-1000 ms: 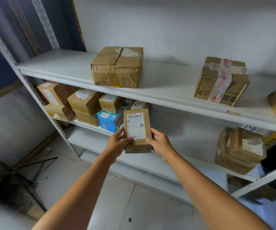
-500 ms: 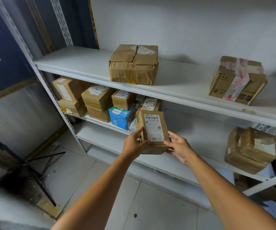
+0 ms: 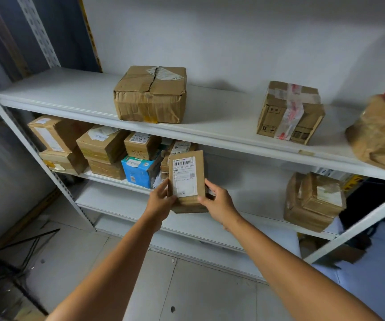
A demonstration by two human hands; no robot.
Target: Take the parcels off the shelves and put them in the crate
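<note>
A small brown parcel [image 3: 188, 181] with a white barcode label stands upright in front of the middle shelf [image 3: 126, 195], held between both hands. My left hand [image 3: 160, 200] grips its left edge and my right hand [image 3: 219, 205] holds its right side. Behind it on the middle shelf sits a cluster of several brown boxes [image 3: 103, 147] and a blue box [image 3: 138, 169]. On the upper shelf [image 3: 70, 96] lie a crumpled brown box [image 3: 150, 95] and a taped box [image 3: 290, 112]. No crate is in view.
A wrapped brown parcel [image 3: 314, 200] lies on the middle shelf at right, another [image 3: 379, 137] on the upper shelf's right end. The shelf upright [image 3: 36, 147] runs diagonally at left. A dark tripod-like stand [image 3: 13, 256] stands on the tiled floor at lower left.
The view has swung left then back, and both hands kept hold of the small parcel, which stays in front of the middle shelf near the box cluster.
</note>
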